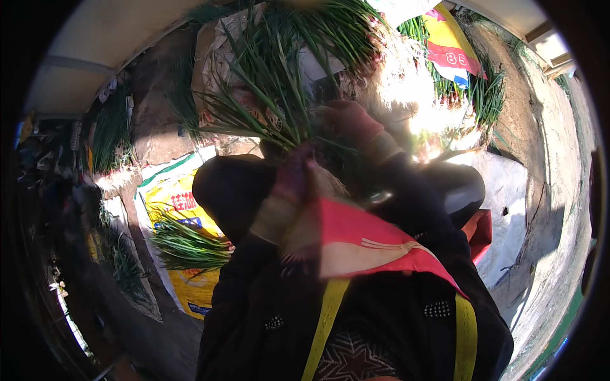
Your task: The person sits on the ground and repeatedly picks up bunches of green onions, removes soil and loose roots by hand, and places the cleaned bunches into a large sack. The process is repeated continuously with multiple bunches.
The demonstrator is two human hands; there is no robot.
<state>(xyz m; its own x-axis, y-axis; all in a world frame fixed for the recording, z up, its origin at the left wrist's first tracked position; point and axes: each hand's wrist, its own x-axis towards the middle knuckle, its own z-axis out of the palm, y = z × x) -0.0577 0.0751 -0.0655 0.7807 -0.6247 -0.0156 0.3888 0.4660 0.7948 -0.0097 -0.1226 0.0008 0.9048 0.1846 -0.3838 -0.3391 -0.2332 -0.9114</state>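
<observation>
My left hand (295,174), in a worn glove, is closed around the lower stalks of a bunch of green onions (279,95). Their leaves fan up and to the left, and pale roots hang below the fist over a red and white apron (362,238). My right hand (350,121), in a reddish glove, is just right of the bunch, beneath the roots of a large heap of green onions (333,33). Blur and glare hide its fingertips, so whether it grips anything is unclear.
A small pile of green onions (190,243) lies on a yellow printed sack (167,190) at left. More onions (112,128) lie beyond it. At upper right a yellow and red sack (448,38) covers others. A white sheet (507,190) lies at right.
</observation>
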